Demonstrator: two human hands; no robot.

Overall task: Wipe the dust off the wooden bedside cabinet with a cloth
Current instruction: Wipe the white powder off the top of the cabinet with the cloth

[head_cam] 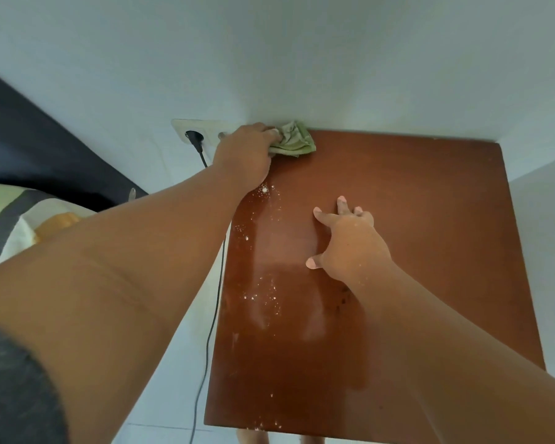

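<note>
the cloth (293,140) is gripped by the left hand (244,153) at the cabinet (414,219) top's far corner, the right hand (346,241) is spread flat, and the white specks (263,293) are probably to be swept next.

The cabinet (398,251) top is a glossy reddish brown, flecked with white dust (263,290) along its left side, and the cloth (293,139) is pale green, a little greyish in its folds. The wall (269,59) is white to pale grey, the socket (194,131) plate off-white with a black plug (195,137) and black cable (217,299). At far left the headboard (29,149) is dark, perhaps navy or charcoal, and the bedding (16,219) is white with a grey band and an orange patch.
</note>
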